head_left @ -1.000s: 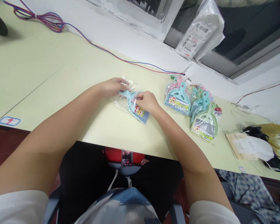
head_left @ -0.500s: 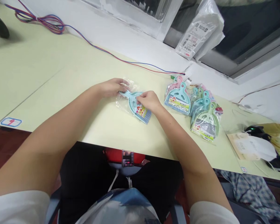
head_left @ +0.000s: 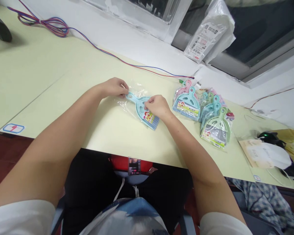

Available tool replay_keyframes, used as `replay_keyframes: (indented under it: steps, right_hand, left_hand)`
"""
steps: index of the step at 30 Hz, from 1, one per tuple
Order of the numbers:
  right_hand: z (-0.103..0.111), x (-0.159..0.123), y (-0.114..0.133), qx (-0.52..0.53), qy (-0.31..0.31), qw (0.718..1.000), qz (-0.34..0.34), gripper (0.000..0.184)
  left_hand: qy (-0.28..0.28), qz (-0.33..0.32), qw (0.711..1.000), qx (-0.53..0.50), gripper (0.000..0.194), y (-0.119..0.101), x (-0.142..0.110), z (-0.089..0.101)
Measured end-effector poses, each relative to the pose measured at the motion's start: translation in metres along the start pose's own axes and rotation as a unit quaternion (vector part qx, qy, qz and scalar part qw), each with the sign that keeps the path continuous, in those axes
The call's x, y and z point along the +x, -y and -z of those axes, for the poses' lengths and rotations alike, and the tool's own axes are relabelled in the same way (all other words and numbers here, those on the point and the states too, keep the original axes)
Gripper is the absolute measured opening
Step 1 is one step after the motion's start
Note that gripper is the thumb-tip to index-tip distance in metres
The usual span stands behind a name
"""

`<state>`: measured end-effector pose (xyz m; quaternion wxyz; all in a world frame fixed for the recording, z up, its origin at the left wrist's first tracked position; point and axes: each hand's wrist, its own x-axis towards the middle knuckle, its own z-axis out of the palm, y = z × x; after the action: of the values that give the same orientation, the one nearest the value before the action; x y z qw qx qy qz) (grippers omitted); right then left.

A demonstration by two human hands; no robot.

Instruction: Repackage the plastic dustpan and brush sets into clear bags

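Note:
A light-blue dustpan and brush set [head_left: 141, 106] lies at a slant on the table, with a yellow label across its bristles. A clear plastic bag [head_left: 123, 106] spreads loosely around its handle end. My left hand [head_left: 115, 87] is closed at the handle's tip, fingers pinched on the bag's film. My right hand [head_left: 156, 105] pinches the upper right edge of the dustpan, thumb and forefinger together over the set.
To the right stand several bagged dustpan sets, a blue one [head_left: 187, 103] and a green one [head_left: 217, 129] in front. A red and blue cable [head_left: 107, 52] runs along the wall. A white mask [head_left: 275, 156] and a paper packet [head_left: 253, 153] lie far right.
My left hand has moved slightly left and up, off the dustpan's handle to the bag beside it. My right hand and the set have barely moved.

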<state>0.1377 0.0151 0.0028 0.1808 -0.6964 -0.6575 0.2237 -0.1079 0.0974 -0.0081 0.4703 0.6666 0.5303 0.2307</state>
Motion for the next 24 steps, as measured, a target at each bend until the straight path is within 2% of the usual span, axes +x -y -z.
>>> replay_keyframes:
  steps: [4,9,12,16,19,22,24]
  right_hand:
    - [0.000,0.004,-0.007,0.010,-0.022,1.000,-0.004,0.005]
    - [-0.001,0.006,-0.015,0.038,-0.032,0.999,-0.018,0.032]
    - [0.004,0.005,-0.018,0.049,-0.033,0.998,-0.021,0.039]
    - [0.018,0.006,-0.026,0.068,-0.077,0.995,-0.021,0.037]
    - [0.030,0.014,-0.042,0.089,-0.103,0.990,-0.035,0.028]
    - [0.040,0.027,-0.065,0.049,-0.147,0.988,-0.019,0.014]
    - [0.044,0.037,-0.080,0.022,-0.149,0.989,0.004,0.018]
  left_hand:
    - [-0.026,-0.023,0.998,0.061,0.018,-0.004,-0.002,-0.001]
    - [-0.051,-0.054,0.996,0.054,0.015,-0.011,-0.006,-0.003]
    - [-0.059,-0.064,0.996,0.014,0.018,-0.015,-0.009,-0.003]
    - [-0.050,-0.062,0.997,0.001,0.024,-0.010,-0.006,-0.001]
    - [-0.028,-0.052,0.998,-0.014,0.028,-0.004,-0.002,0.000]
    - [0.008,-0.041,0.999,-0.033,0.032,0.001,0.001,0.001]
    - [0.025,-0.037,0.998,-0.033,0.035,0.003,0.003,0.002]
